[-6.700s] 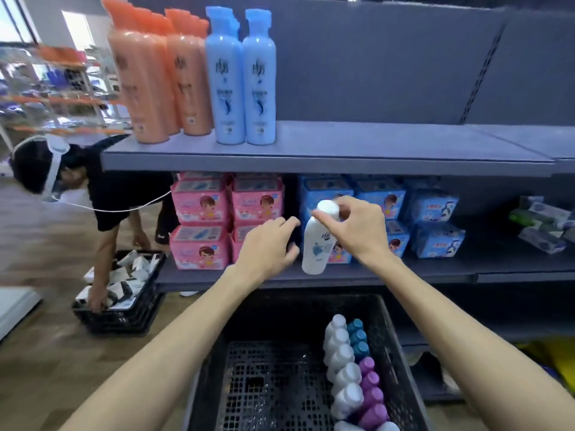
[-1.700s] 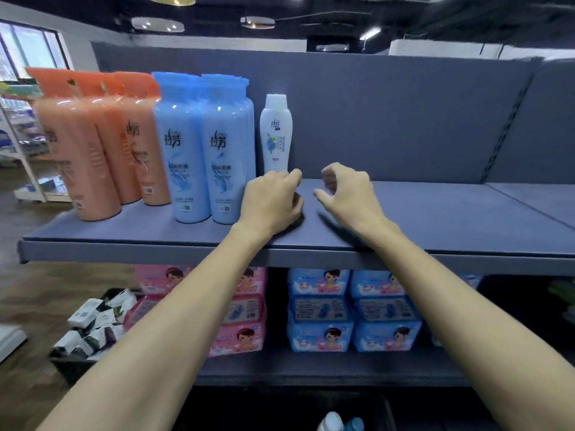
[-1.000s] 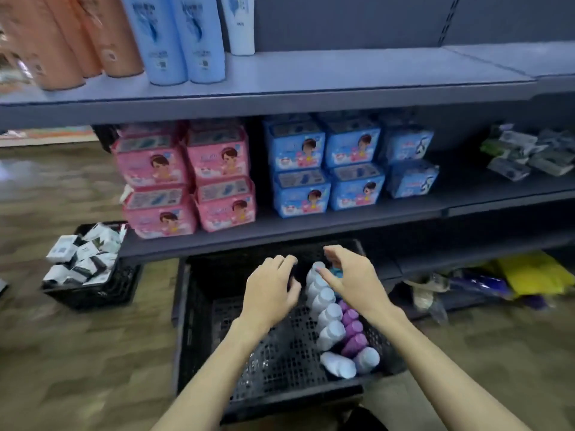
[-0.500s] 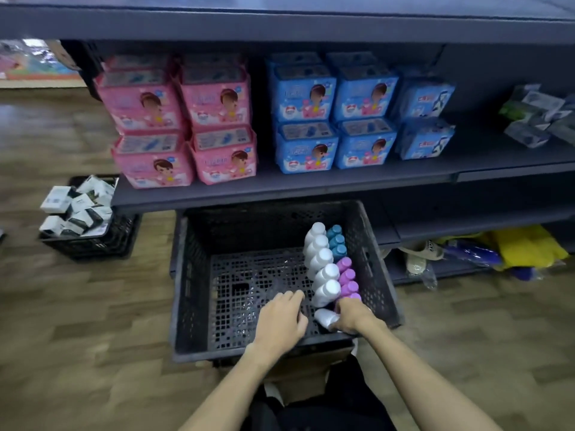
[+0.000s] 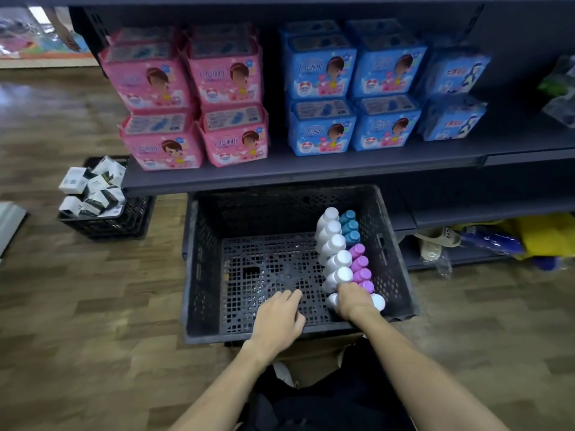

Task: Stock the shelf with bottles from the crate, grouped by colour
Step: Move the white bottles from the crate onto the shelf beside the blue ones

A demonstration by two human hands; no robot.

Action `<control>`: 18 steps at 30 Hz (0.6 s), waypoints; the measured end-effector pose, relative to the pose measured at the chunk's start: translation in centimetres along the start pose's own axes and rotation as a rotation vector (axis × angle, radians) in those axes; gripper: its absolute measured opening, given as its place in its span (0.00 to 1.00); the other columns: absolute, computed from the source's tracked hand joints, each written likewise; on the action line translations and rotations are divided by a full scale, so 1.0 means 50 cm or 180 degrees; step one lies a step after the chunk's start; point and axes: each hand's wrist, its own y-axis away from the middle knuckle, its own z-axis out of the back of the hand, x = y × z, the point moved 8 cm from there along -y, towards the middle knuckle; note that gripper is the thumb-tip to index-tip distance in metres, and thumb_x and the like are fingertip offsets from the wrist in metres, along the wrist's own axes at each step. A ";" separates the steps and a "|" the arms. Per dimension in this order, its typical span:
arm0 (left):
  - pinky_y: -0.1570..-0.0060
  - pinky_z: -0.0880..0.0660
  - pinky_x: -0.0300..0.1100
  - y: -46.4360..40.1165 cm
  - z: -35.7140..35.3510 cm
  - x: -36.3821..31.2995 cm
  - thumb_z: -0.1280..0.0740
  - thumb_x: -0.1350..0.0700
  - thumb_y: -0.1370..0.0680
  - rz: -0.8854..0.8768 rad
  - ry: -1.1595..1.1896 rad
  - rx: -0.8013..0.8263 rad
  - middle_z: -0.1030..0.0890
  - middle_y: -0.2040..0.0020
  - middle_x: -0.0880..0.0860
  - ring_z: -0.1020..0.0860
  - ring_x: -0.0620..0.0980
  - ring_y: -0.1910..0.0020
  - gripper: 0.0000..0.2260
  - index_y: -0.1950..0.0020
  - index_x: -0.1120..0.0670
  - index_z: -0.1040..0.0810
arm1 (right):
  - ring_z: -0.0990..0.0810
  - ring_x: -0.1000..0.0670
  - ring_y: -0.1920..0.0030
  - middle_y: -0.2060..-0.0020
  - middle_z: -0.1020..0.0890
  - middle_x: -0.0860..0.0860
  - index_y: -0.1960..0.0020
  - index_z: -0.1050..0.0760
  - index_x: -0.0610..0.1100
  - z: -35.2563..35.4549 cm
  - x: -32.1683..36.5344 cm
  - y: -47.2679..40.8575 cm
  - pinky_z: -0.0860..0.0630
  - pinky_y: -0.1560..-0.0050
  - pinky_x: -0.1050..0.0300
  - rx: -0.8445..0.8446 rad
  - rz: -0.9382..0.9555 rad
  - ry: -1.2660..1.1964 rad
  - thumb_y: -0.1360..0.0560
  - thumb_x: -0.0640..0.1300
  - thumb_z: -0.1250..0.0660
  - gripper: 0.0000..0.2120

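White bottle (image 5: 332, 301) lying at crate's (image 5: 199, 259) near right corner is gripped by right hand (image 5: 353, 301); left hand (image 5: 278, 318) relaxed, holding nothing. Judged light, rigid, smooth; best grasped mid-body.

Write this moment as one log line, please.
stage: picking | right hand: grips white plastic bottle in black slatted crate | left hand: open, holds nothing

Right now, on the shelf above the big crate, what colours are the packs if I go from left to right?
Pink packs → blue packs with a cartoon face → darker blue packs → something green and clear, too blurred to name.
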 end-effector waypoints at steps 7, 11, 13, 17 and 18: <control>0.56 0.25 0.44 -0.003 0.002 -0.001 0.43 0.51 0.23 0.0041 0.0015 -0.0047 0.24 0.51 0.49 0.26 0.50 0.51 0.10 0.44 0.51 0.31 | 0.24 0.43 0.35 0.33 0.26 0.43 0.28 0.34 0.45 0.018 -0.010 -0.009 0.29 0.38 0.50 -0.0131 0.0090 0.0292 0.18 0.39 0.50 0.19; 0.58 0.27 0.42 -0.012 0.011 -0.002 0.42 0.52 0.23 0.0036 0.0068 -0.0145 0.24 0.52 0.49 0.26 0.49 0.52 0.10 0.44 0.51 0.30 | 0.23 0.42 0.39 0.38 0.23 0.43 0.33 0.33 0.43 0.037 -0.010 -0.001 0.27 0.44 0.51 -0.0151 0.0222 0.0596 0.22 0.34 0.45 0.18; 0.58 0.27 0.42 -0.017 0.014 0.002 0.42 0.52 0.23 0.0064 0.0069 -0.0151 0.24 0.52 0.48 0.26 0.49 0.52 0.10 0.44 0.51 0.30 | 0.22 0.42 0.42 0.41 0.22 0.44 0.36 0.32 0.44 0.052 -0.008 0.008 0.28 0.48 0.51 -0.0221 0.0319 0.0663 0.24 0.35 0.42 0.17; 0.55 0.27 0.44 -0.033 0.024 0.006 0.42 0.51 0.24 0.0071 0.0002 -0.0158 0.23 0.51 0.49 0.26 0.50 0.50 0.10 0.43 0.51 0.30 | 0.21 0.41 0.48 0.49 0.20 0.46 0.40 0.30 0.49 0.103 -0.008 0.022 0.29 0.55 0.52 -0.0414 0.0519 0.0261 0.26 0.42 0.37 0.15; 0.55 0.26 0.44 -0.040 0.030 0.007 0.42 0.51 0.24 0.0051 -0.0011 -0.0187 0.23 0.51 0.49 0.25 0.50 0.50 0.10 0.43 0.51 0.30 | 0.21 0.41 0.48 0.49 0.20 0.46 0.39 0.30 0.50 0.121 -0.004 0.028 0.28 0.55 0.52 -0.0466 0.0630 0.0164 0.27 0.44 0.36 0.16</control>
